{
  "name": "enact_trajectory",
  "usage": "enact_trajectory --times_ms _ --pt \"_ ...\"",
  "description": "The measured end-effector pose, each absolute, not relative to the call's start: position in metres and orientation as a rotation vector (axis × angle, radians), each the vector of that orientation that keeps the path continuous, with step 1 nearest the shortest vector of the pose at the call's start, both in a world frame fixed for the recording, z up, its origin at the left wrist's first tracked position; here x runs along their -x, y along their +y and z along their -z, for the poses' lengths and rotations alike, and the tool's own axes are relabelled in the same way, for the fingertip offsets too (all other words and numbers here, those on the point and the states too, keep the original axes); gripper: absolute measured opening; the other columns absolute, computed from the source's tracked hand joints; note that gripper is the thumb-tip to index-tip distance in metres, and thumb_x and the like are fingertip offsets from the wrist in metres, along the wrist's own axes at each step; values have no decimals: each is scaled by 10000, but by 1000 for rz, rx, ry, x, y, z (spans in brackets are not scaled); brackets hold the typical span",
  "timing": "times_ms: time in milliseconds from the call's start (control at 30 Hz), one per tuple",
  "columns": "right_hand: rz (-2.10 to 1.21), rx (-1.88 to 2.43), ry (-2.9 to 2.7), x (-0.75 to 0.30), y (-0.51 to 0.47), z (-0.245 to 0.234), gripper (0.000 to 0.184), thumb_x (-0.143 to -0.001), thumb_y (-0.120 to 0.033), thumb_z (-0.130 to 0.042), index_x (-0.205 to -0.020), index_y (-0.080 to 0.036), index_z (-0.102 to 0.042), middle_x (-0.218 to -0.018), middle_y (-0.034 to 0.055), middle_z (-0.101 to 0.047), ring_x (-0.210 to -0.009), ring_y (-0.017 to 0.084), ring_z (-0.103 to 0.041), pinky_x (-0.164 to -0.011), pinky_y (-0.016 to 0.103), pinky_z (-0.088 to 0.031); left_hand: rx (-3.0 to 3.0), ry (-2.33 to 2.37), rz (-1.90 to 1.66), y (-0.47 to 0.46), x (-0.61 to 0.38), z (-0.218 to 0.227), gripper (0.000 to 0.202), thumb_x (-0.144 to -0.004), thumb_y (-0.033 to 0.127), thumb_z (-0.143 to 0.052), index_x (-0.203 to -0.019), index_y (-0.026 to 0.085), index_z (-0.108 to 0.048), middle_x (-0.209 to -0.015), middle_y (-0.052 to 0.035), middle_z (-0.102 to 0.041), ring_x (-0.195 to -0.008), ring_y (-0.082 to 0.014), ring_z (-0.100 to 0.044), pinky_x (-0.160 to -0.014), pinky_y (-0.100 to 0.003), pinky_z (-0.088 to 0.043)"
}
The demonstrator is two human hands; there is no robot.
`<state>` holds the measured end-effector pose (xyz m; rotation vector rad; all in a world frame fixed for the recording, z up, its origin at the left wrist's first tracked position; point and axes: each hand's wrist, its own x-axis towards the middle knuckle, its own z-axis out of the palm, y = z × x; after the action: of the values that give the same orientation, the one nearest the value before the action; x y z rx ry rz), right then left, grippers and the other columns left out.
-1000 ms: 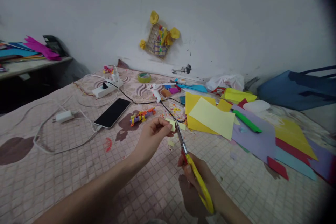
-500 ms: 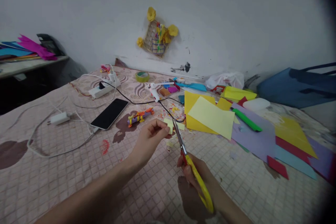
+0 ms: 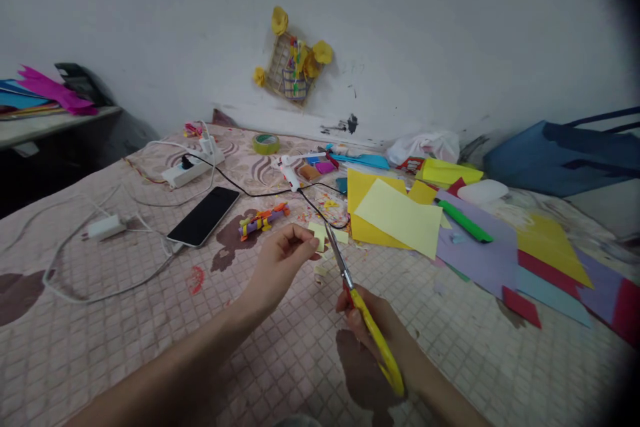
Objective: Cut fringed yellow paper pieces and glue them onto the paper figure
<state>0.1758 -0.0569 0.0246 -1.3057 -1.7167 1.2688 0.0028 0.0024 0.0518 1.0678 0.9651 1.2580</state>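
Between thumb and fingers, my left hand [image 3: 285,255] pinches a small piece of pale yellow paper [image 3: 317,235]. My right hand [image 3: 373,320] grips a pair of scissors [image 3: 367,317] with yellow handles, its blades pointing up and away from me. The blade tips are right beside the small paper; I cannot tell if they touch it. Small pale yellow scraps lie on the cloth just under the hands. Beyond my left hand sits a little purple, yellow and orange paper roll [image 3: 264,220]. To the right, a pale yellow sheet [image 3: 400,217] rests on a darker yellow sheet [image 3: 363,230].
A white glue gun [image 3: 290,177] with a black cord lies at the back, near green tape [image 3: 266,143]. On the left are a phone [image 3: 203,217], a charger [image 3: 105,227] and a power strip [image 3: 193,170]. A green cutter [image 3: 465,221] lies on coloured sheets at right.
The whole scene has shifted slightly left in view. Both hands keep their holds, and the scissor tips stay next to the small paper.
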Motion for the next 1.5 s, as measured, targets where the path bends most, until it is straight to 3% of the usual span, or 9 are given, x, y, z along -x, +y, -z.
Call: enact_trajectory --times_ms 400,600,1500 --pt "-1171 1296 -1795 -175 -63 -27 286 -858 -448 -442 -772 -183 -511 -657 6 -526 -546 126 -470 -503 247 -388 -1096 947 -1281 -1 -4 -54 152 -738 262 -659 -690 145 -575 -707 -5 -631 -659 -104 -578 -670 -233 -471" --pt "-1228 1322 -1752 -172 -62 -32 263 -824 -446 -468 -741 -197 -483 -607 -21 -462 -469 102 -407 -421 225 -345 -1032 944 -1300 -2 -7 -51 142 -713 248 -684 -688 148 -586 -688 11 -622 -654 -99 -580 -674 -231 -476" --pt "-1232 1410 -1780 -172 -61 -29 238 -811 -410 -443 -711 -193 -448 -585 -30 -451 -474 99 -407 -435 218 -345 -920 813 -1299 -2 -10 -38 125 -758 229 -665 -711 142 -588 -724 21 -601 -687 -76 -563 -707 -212 -466"
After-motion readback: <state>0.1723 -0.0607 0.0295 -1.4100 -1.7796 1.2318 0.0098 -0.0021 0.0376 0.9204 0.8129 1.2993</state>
